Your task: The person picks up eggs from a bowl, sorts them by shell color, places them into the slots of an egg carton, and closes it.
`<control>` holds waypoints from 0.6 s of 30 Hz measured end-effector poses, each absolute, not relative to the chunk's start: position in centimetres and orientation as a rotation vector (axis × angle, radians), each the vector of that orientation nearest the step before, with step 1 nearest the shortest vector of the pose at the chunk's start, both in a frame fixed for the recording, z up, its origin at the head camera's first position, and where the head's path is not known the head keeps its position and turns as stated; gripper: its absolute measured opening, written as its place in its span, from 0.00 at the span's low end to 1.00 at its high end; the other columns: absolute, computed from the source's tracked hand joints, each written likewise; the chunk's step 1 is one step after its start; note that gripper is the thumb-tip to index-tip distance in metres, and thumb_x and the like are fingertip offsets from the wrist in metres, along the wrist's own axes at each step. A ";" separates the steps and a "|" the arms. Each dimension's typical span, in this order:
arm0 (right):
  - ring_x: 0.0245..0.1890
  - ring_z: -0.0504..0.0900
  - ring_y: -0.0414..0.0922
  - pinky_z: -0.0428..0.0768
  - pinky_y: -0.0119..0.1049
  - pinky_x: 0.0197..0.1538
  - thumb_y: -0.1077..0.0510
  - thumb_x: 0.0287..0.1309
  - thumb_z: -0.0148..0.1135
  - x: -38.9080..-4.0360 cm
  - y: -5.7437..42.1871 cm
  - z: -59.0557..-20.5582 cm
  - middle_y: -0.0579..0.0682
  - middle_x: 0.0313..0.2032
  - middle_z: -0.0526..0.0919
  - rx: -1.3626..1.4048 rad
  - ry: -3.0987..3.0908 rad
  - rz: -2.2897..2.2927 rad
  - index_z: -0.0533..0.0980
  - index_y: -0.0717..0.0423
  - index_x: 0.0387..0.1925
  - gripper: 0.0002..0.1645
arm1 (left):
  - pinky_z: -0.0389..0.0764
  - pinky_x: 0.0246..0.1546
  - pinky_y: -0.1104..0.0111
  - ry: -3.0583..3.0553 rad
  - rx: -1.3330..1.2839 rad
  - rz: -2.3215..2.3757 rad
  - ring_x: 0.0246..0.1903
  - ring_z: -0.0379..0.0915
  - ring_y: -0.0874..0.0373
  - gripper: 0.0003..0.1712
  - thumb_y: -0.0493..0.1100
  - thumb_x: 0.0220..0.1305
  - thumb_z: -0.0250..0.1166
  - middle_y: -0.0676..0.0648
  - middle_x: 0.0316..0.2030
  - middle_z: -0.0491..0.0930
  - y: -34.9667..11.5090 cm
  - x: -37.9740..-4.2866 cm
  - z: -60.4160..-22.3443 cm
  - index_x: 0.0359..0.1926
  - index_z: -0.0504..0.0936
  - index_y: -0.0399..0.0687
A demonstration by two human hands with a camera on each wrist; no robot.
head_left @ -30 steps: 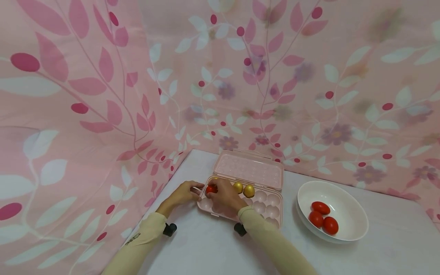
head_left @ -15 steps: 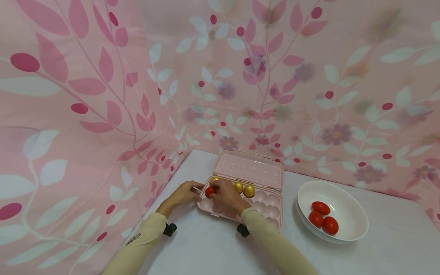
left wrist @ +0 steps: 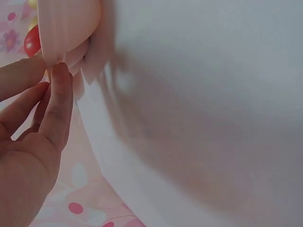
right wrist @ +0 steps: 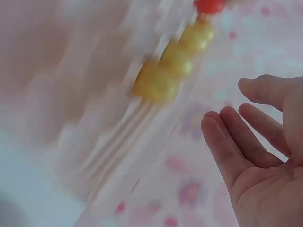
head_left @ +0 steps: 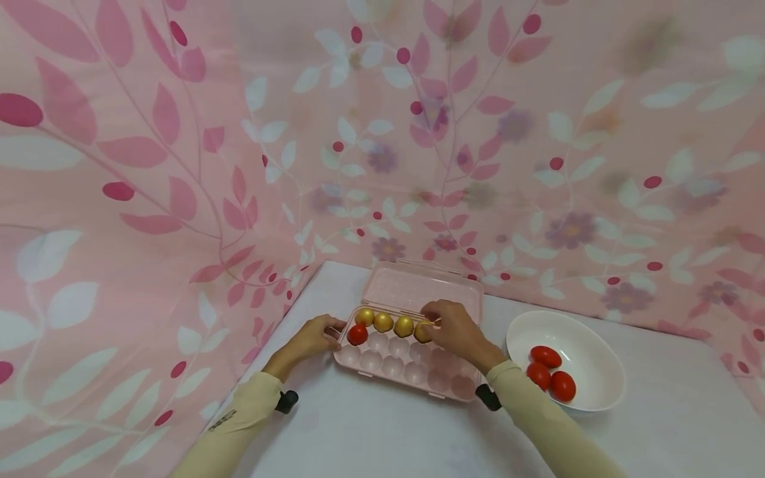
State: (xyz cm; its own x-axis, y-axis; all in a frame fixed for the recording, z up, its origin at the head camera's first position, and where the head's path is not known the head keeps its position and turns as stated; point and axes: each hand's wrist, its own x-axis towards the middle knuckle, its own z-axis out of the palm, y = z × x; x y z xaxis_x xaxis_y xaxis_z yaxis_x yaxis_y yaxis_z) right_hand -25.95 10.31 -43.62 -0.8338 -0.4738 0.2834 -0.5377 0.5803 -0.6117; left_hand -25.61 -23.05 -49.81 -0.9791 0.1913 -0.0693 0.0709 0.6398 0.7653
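A pink plastic egg box (head_left: 394,382) lies with its lid (head_left: 421,290) folded back. Four-wide along its far row, several gold eggs (head_left: 384,322) sit in the cups. One red egg (head_left: 357,334) rests in the leftmost cup of the row in front. At the box's left end my left hand (head_left: 313,335) pinches the rim between thumb and fingers, as the left wrist view shows on the box wall (left wrist: 59,28). My right hand (head_left: 460,330) hovers over the box's right part, overlapping the rightmost gold egg; its relaxed fingers hold nothing in the right wrist view.
A white bowl (head_left: 600,385) with 3 red eggs (head_left: 545,356) stands on the white tabletop (head_left: 370,431), right of the box and beside my right forearm. Pink floral cloth (head_left: 382,133) hangs behind the table and along its left side.
My right hand has let go of the red egg, leaving it in its cup, and moved right across the box. The left hand keeps its place at the box's end. The head view shifted slightly.
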 end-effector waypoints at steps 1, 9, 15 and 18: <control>0.40 0.82 0.51 0.83 0.45 0.45 0.64 0.53 0.68 -26.0 11.4 -43.5 0.56 0.41 0.83 0.852 -2.719 1.063 0.81 0.62 0.44 0.14 | 0.81 0.46 0.61 2.712 0.209 1.256 0.43 0.78 0.54 0.27 0.29 0.50 0.71 0.48 0.45 0.81 -23.0 -25.6 -49.9 0.54 0.82 0.40; 0.35 0.82 0.49 0.84 0.44 0.40 0.63 0.51 0.71 -25.9 19.6 -42.9 0.53 0.36 0.83 0.705 -2.752 0.865 0.82 0.60 0.40 0.12 | 0.81 0.46 0.61 2.688 0.171 1.242 0.43 0.77 0.55 0.26 0.29 0.52 0.70 0.49 0.46 0.80 -22.8 -25.7 -49.8 0.55 0.82 0.43; 0.35 0.80 0.49 0.83 0.48 0.43 0.64 0.52 0.70 -25.7 24.3 -42.9 0.54 0.35 0.83 0.620 -2.841 0.736 0.81 0.61 0.40 0.12 | 0.81 0.46 0.61 2.702 0.145 1.230 0.42 0.77 0.55 0.26 0.29 0.52 0.70 0.49 0.46 0.80 -23.0 -25.7 -49.9 0.55 0.82 0.43; 0.38 0.81 0.52 0.82 0.51 0.46 0.62 0.53 0.70 -25.7 26.3 -43.2 0.55 0.37 0.84 0.558 -2.912 0.716 0.81 0.62 0.43 0.15 | 0.81 0.46 0.61 2.695 0.127 1.231 0.43 0.77 0.55 0.26 0.29 0.52 0.71 0.49 0.46 0.80 -23.0 -25.7 -49.9 0.55 0.82 0.44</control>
